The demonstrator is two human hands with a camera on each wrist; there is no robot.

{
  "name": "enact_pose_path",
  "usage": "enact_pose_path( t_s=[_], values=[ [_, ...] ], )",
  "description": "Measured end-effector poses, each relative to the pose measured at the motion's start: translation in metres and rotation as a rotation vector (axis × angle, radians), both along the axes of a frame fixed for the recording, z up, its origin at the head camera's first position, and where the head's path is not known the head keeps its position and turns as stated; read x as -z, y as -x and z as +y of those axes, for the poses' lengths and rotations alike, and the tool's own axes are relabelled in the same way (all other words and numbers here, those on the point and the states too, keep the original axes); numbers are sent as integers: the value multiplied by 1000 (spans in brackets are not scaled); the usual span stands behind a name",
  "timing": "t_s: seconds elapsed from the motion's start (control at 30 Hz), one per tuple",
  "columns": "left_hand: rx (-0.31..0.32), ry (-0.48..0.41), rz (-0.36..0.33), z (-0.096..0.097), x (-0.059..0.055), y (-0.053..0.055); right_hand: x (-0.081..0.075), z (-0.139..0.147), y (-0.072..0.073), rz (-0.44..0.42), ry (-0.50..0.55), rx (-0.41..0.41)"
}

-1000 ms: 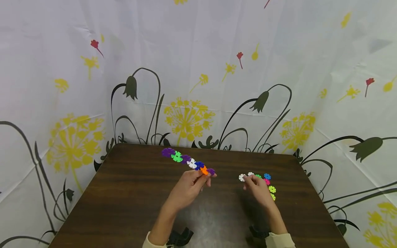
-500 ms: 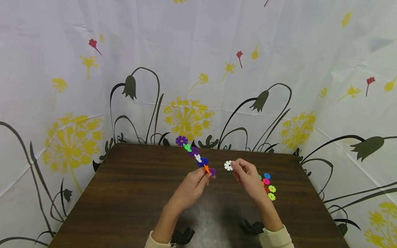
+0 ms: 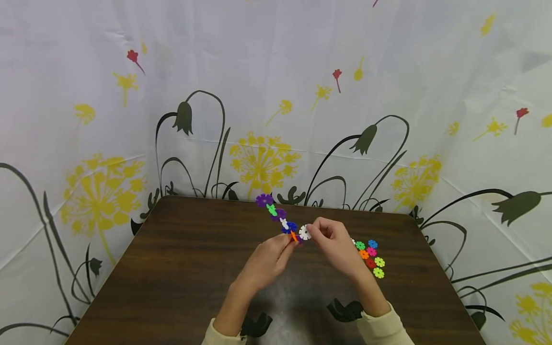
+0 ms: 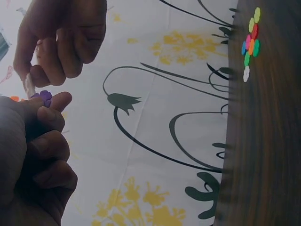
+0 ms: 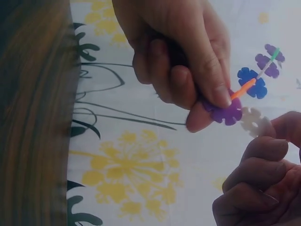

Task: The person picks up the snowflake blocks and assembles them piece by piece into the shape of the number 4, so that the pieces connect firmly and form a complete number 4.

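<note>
My left hand [image 3: 268, 262] pinches the near end of a chain of interlocking flower discs [image 3: 278, 214], raised above the table. Purple, green, white, blue and orange discs make up the chain. In the right wrist view the thumb and finger grip its end purple disc [image 5: 226, 113]. My right hand [image 3: 336, 243] pinches a single white disc [image 5: 255, 122] by its edge. That white disc is right at the purple end disc; whether the two are slotted together I cannot tell. The left wrist view shows both hands' fingertips meeting around the purple disc [image 4: 43, 98].
Loose flower discs [image 3: 371, 263] in yellow, red, orange, pink, blue and green lie on the right of the brown table [image 3: 181, 268], a white one partly hidden by the right hand. A white floral curtain [image 3: 276, 96] hangs behind the far edge.
My right hand has lifted the white disc from the loose group and brought it left to the chain's end. The left hand has turned the chain so its far end points more steeply upward.
</note>
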State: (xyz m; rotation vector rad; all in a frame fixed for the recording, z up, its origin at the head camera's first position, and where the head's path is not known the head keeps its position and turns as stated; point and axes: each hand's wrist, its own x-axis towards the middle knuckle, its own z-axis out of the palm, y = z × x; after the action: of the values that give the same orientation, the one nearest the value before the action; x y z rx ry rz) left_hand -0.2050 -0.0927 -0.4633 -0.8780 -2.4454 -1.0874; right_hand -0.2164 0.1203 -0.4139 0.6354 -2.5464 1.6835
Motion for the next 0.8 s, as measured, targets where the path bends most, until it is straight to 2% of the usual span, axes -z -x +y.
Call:
enact_pose_path(
  t_s=[0.13, 0.27, 0.37, 0.57, 0.73, 0.8],
  values=[
    [-38, 35, 21, 2, 2, 1, 0, 0, 0, 7, -27, 5],
    [-59, 52, 19, 3, 3, 1, 2, -3, 1, -11, -15, -45],
    [-38, 32, 0, 4, 4, 0, 4, -6, 0, -25, 2, -73],
    [33, -80, -4, 4, 5, 1, 5, -13, -1, 2, 16, -78],
    [16, -89, 29, 0, 2, -1, 4, -19, 0, 12, 3, -50],
    [2, -69, 66, -1, -1, -3, 2, -20, 1, 24, -16, -37]
  ],
)
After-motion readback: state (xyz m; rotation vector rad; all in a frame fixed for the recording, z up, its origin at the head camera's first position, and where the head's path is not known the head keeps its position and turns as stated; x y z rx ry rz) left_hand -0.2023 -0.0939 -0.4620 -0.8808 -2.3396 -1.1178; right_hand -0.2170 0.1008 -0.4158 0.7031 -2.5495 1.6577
